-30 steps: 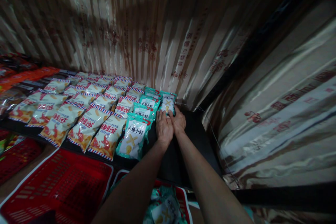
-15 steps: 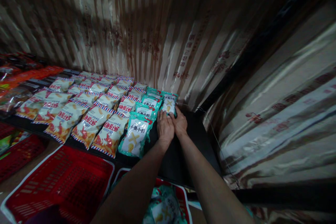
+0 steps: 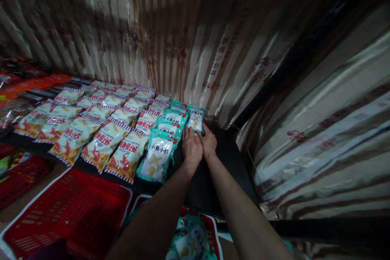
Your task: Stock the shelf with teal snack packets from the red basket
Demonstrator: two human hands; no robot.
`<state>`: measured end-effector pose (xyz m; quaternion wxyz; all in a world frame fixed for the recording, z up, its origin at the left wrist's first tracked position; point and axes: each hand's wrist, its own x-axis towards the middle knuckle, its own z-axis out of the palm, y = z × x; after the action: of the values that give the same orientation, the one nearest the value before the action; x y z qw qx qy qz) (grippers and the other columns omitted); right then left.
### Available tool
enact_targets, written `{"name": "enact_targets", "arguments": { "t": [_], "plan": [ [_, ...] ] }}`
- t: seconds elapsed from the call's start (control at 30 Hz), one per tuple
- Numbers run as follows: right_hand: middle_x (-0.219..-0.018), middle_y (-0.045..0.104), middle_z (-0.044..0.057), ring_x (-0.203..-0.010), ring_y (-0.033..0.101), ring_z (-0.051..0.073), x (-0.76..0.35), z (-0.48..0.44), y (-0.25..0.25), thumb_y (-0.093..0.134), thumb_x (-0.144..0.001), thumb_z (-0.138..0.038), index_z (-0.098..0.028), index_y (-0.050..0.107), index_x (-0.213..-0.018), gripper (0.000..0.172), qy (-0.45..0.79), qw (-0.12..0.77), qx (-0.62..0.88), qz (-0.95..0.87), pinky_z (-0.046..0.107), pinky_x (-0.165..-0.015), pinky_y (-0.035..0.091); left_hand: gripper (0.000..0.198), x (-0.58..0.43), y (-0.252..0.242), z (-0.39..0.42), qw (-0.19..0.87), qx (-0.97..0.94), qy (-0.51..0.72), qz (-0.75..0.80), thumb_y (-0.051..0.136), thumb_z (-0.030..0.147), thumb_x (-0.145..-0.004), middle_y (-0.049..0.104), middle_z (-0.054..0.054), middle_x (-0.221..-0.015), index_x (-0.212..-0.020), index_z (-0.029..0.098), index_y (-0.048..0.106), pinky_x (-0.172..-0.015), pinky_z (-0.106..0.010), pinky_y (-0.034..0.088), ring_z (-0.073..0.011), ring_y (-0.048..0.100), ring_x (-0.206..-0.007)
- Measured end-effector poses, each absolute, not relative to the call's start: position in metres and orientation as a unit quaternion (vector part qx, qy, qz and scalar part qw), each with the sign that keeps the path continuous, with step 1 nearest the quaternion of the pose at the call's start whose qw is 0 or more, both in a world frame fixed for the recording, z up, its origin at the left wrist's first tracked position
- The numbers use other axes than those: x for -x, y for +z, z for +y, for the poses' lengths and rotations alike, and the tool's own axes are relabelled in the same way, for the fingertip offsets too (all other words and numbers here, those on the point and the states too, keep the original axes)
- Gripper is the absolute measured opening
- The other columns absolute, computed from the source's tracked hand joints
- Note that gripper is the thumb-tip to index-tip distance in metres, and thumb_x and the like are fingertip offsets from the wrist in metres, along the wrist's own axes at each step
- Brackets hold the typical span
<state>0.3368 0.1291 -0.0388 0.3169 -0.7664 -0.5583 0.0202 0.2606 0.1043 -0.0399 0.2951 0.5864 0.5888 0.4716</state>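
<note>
At the back right end of the black shelf point(image 3: 219, 170) stands a green-and-white snack bag point(image 3: 195, 119), leaning back a little. My left hand point(image 3: 192, 146) grips its lower left front, with the fingers close together. Around its lower right side my right hand point(image 3: 209, 140) is curled, the thumb near the left hand's fingers. The bag's bottom is hidden behind both hands. Just to the left runs a row of matching green snack bags point(image 3: 157, 158), one behind another.
Several rows of white-and-orange snack bags point(image 3: 126, 154) fill the shelf further left. Below its front edge sit an empty-looking red basket point(image 3: 70, 211) and another red basket point(image 3: 215, 233) containing green bags. A striped curtain point(image 3: 158, 28) hangs behind, and a dark slanted pole point(image 3: 268, 85) stands at right.
Both hands stay on the same green snack bag, almost still. The camera view has shifted very slightly.
</note>
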Motion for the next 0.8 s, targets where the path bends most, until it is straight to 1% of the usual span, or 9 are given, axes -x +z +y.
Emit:
{"name": "enact_targets", "arguments": {
  "t": [0.27, 0.5, 0.67, 0.73, 0.8],
  "plan": [
    [-0.105, 0.069, 0.008, -0.091, 0.063, 0.023, -0.3349, 0.1326, -0.0392, 0.050, -0.083, -0.029, -0.024, 0.056, -0.126, 0.044, 0.013, 0.310, 0.767, -0.562, 0.033, -0.083, 0.048, 0.049, -0.2586, -0.0371, 0.1045, 0.307, -0.587, 0.468, 0.585, 0.031, 0.024, -0.091, 0.038, -0.018, -0.144, -0.132, 0.001, 0.046, -0.115, -0.037, 0.021, -0.0247, 0.029, -0.137],
    [-0.107, 0.068, 0.008, -0.091, 0.062, 0.022, -0.3318, 0.1322, -0.0371, 0.049, -0.084, -0.029, -0.025, 0.054, -0.128, 0.045, 0.019, 0.295, 0.772, -0.562, 0.032, -0.081, 0.048, 0.049, -0.2574, -0.0341, 0.1035, 0.306, -0.582, 0.470, 0.588, 0.031, 0.024, -0.090, 0.039, -0.018, -0.143, -0.132, 0.002, 0.046, -0.114, -0.038, 0.023, -0.0247, 0.030, -0.137],
    [-0.114, 0.065, 0.009, -0.099, 0.060, 0.023, -0.3314, 0.1308, -0.0334, 0.049, -0.085, -0.031, -0.022, 0.049, -0.132, 0.048, 0.015, 0.289, 0.781, -0.553, 0.033, -0.086, 0.046, 0.050, -0.2577, -0.0367, 0.1037, 0.307, -0.580, 0.474, 0.588, 0.030, 0.024, -0.090, 0.038, -0.018, -0.144, -0.132, 0.001, 0.046, -0.115, -0.036, 0.023, -0.0243, 0.030, -0.137],
    [-0.117, 0.063, 0.009, -0.101, 0.058, 0.023, -0.3313, 0.1300, -0.0319, 0.049, -0.085, -0.032, -0.023, 0.049, -0.132, 0.048, 0.011, 0.281, 0.781, -0.557, 0.033, -0.087, 0.045, 0.050, -0.2582, -0.0383, 0.1040, 0.308, -0.580, 0.475, 0.586, 0.030, 0.024, -0.090, 0.038, -0.018, -0.144, -0.132, 0.001, 0.045, -0.115, -0.036, 0.022, -0.0241, 0.029, -0.137],
    [-0.117, 0.063, 0.008, -0.101, 0.058, 0.023, -0.3313, 0.1295, -0.0311, 0.048, -0.086, -0.032, -0.025, 0.051, -0.130, 0.045, 0.017, 0.265, 0.781, -0.565, 0.033, -0.086, 0.045, 0.050, -0.2588, -0.0394, 0.1043, 0.305, -0.584, 0.477, 0.582, 0.029, 0.025, -0.091, 0.038, -0.017, -0.144, -0.133, 0.002, 0.045, -0.115, -0.036, 0.021, -0.0235, 0.029, -0.137]
  ]
}}
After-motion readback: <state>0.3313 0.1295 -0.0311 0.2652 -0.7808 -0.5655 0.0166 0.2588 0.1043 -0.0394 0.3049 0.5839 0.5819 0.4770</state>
